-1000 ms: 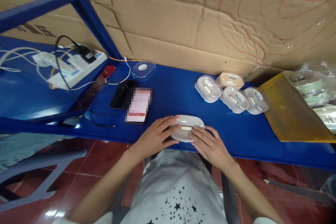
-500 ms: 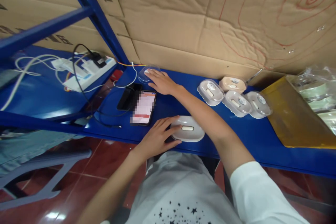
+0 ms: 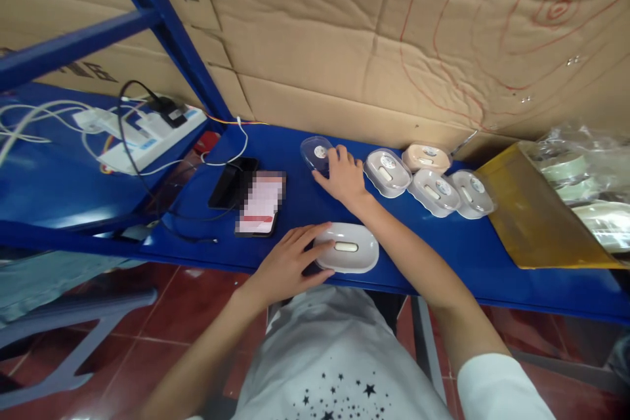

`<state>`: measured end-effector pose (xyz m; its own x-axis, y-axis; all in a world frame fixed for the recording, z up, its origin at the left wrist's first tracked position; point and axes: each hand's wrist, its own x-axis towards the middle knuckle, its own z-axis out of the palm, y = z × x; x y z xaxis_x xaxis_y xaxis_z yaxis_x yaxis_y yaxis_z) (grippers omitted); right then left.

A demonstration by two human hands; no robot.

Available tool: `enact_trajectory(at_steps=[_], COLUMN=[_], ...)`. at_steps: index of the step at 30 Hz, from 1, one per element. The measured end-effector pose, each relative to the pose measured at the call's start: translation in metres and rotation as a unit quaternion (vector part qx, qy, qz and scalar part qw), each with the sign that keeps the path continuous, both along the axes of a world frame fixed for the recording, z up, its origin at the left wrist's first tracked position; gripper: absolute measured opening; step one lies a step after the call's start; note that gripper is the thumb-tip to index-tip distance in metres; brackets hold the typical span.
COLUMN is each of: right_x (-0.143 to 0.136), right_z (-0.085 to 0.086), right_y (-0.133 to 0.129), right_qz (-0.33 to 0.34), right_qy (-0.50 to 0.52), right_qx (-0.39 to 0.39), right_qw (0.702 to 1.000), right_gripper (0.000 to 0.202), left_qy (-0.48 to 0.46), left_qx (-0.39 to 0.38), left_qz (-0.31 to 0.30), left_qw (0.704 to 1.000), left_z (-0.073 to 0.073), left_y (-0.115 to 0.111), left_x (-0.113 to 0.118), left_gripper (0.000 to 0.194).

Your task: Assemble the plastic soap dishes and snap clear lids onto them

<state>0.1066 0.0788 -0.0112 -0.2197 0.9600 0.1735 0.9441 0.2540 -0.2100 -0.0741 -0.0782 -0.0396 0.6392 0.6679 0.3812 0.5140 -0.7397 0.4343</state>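
At the near edge of the table lies an open grey soap dish (image 3: 355,256) with a pale oval piece in its middle. My left hand (image 3: 290,259) grips its left end, thumb at the near rim and fingers over the far rim and inside. A clear plastic lid (image 3: 311,152) with a round white sticker is in my right hand (image 3: 346,174), lifted or tilted at the back of the table. Just right of that hand, several dishes (image 3: 387,172) with clear lids and stickers stand grouped; one is peach (image 3: 427,156), the others grey.
Two phones lie left of my hands, one black (image 3: 231,184), one with a lit screen (image 3: 260,203). A power strip (image 3: 157,138) with cables sits at the far left. At right stands a yellow-brown box (image 3: 522,210) holding bagged pale-green dishes (image 3: 566,167). Cardboard (image 3: 315,33) backs the table.
My right hand has moved right, bringing the clear lid from the back left toward the lidded dishes. My left hand stays on the grey soap dish. The view has shifted slightly.
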Motion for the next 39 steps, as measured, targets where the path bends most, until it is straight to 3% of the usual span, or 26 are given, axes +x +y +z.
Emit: enact_trajectory(at_steps=[3, 5, 9, 11, 13, 15, 18, 20, 27, 33, 39], right_x=[-0.011, -0.013, 0.016, 0.046, 0.079, 0.106, 0.122, 0.12, 0.105, 0.102, 0.102], right_z=[-0.005, -0.003, 0.004, 0.004, -0.001, -0.006, -0.011, -0.01, -0.002, 0.002, -0.013], right_y=[0.014, 0.025, 0.017, -0.013, -0.057, -0.105, -0.159, -0.175, -0.181, -0.185, -0.191], right_qz=[0.006, 0.012, 0.065, 0.131, 0.253, 0.272, 0.283, 0.283, 0.292, 0.309, 0.287], right_qy=[0.045, 0.073, 0.119, 0.153, 0.23, 0.231, 0.166, 0.12, 0.026, 0.018, 0.027], right_qx=[-0.028, -0.04, -0.045, -0.037, -0.01, -0.025, -0.046, -0.039, 0.032, 0.066, 0.092], right_qw=[0.999, 0.996, 0.99, 0.979, 0.939, 0.934, 0.944, 0.951, 0.955, 0.949, 0.953], right_gripper=[0.073, 0.067, 0.051, 0.051, 0.058, 0.061, 0.062, 0.061, 0.059, 0.05, 0.053], left_qy=[-0.019, -0.027, -0.026, -0.035, -0.057, -0.074, -0.054, -0.037, -0.051, -0.021, -0.004], left_qx=[-0.001, -0.005, -0.039, -0.085, -0.137, -0.172, -0.167, -0.142, -0.142, -0.135, -0.124], left_qz=[0.018, 0.03, 0.038, 0.058, 0.088, 0.108, 0.095, 0.073, 0.069, 0.058, 0.043], left_qw=[1.0, 0.999, 0.998, 0.994, 0.985, 0.976, 0.98, 0.986, 0.986, 0.989, 0.991], left_z=[0.0, 0.0, -0.002, -0.004, -0.006, -0.009, -0.01, -0.01, -0.009, -0.011, -0.007], left_y=[-0.001, -0.002, -0.003, -0.003, -0.002, -0.001, 0.0, 0.001, -0.001, 0.0, 0.0], left_x=[-0.001, -0.002, -0.006, -0.008, -0.009, -0.009, -0.008, -0.008, -0.011, -0.009, -0.007], left_gripper=[0.037, 0.036, 0.042, 0.058, 0.081, 0.098, 0.094, 0.083, 0.079, 0.084, 0.082])
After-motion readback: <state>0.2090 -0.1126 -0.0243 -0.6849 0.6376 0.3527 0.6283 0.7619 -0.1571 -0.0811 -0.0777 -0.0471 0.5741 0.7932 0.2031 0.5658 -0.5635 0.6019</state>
